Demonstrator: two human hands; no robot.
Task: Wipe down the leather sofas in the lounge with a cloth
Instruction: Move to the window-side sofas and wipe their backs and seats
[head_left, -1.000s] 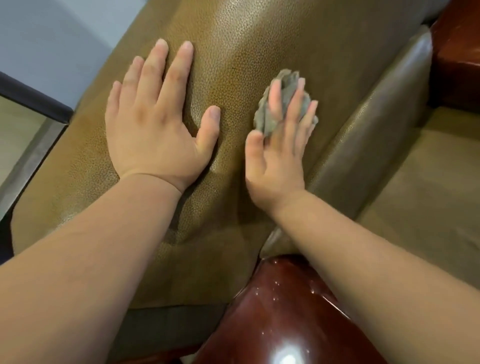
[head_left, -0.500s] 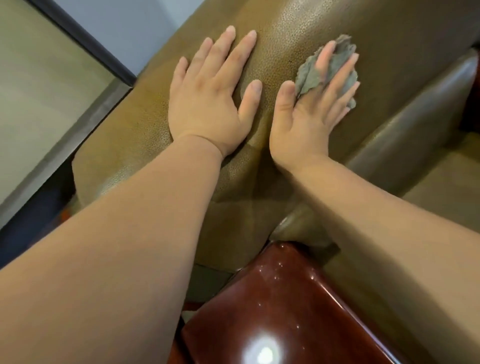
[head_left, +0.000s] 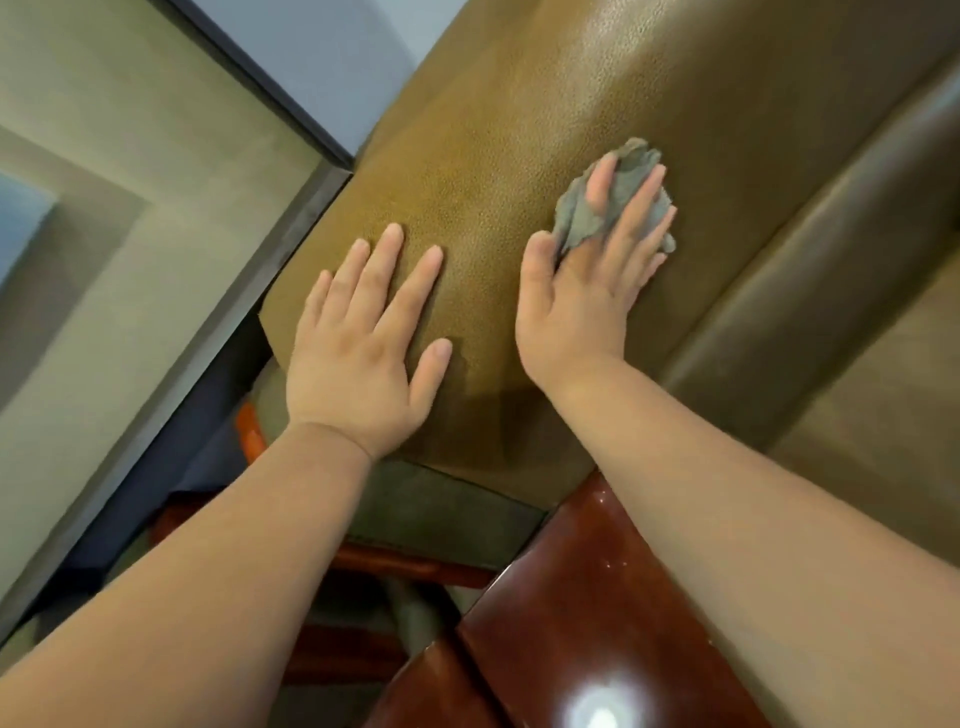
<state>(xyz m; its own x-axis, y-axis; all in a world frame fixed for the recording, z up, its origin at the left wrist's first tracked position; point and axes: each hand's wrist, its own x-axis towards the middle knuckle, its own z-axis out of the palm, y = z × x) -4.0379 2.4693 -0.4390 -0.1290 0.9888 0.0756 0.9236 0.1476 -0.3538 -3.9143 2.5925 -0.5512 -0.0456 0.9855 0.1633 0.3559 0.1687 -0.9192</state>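
1. The person leans over the top of the sofa back, a broad cushion of brown pebbled leather that runs from the near left to the far right.
2. The right hand lies on this leather with its fingers straight and a little spread, and it presses a small grey cloth flat under them. The cloth is not pinched; it is only held down.
3. The left hand rests just beside, palm down, fingers apart, holding nothing. It seems to steady the body.
4. The cloth looks thin, soft and crumpled, so I think it will bunch and slip out under the fingers. It is better to cover it with the whole palm, or to gather its edges.
5. The leather seems smooth but padded; it dents near the left thumb, so light, even pressure should be enough.
6. At the near right there is a glossy wooden armrest, and the seat cushion is on the right.
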